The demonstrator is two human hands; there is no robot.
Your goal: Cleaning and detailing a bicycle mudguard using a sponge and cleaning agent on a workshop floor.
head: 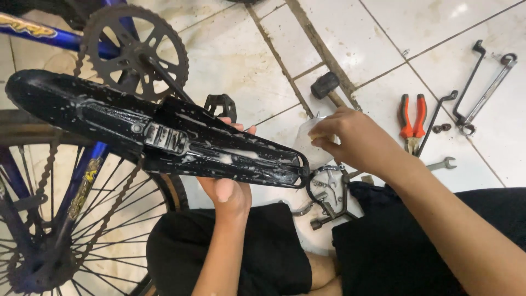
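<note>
A long black plastic bicycle guard [109,118], wet with soapy streaks, lies across the middle of the view. My left hand [227,192] grips it from below near its right half, thumb toward me. My right hand [350,140] pinches a small pale rag or sponge [307,140] at the guard's right tip. Below that tip lie metal bicycle parts [329,194] on the floor between my knees.
A blue bicycle lies at left, with chainring [134,49], chain and spoked wheel [82,219]. On the white tiles: a black pedal [221,104], a hammer [327,86], orange-handled pliers [412,121], a wrench [441,163] and bent metal rods [482,87].
</note>
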